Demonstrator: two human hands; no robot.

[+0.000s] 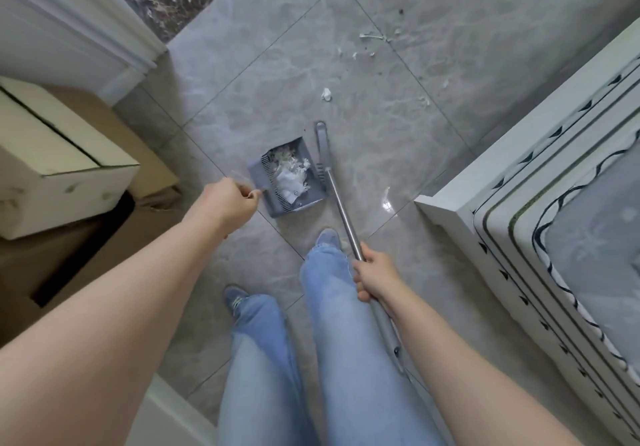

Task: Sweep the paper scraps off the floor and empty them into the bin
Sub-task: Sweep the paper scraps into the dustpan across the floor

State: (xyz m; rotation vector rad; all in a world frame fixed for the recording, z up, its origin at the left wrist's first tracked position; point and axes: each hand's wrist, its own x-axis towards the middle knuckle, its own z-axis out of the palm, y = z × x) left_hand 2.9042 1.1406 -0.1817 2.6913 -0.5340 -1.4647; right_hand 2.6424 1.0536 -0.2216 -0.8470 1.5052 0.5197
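Fingers [363,281] of the right hand [375,277] wrap the steel-handled grey broom [341,213]; the left hand [227,203] grips the handle of the grey plastic dustpan [277,204].
Roughly halfway, I judge: on the grey tiled floor [433,154], one dustpan holds one white scrap heap [292,177]; about eight loose paper scraps [326,94] lie toward the far edge, no bin visible.

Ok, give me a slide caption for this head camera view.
Left hand holds dustpan of paper scraps; right hand grips broom.
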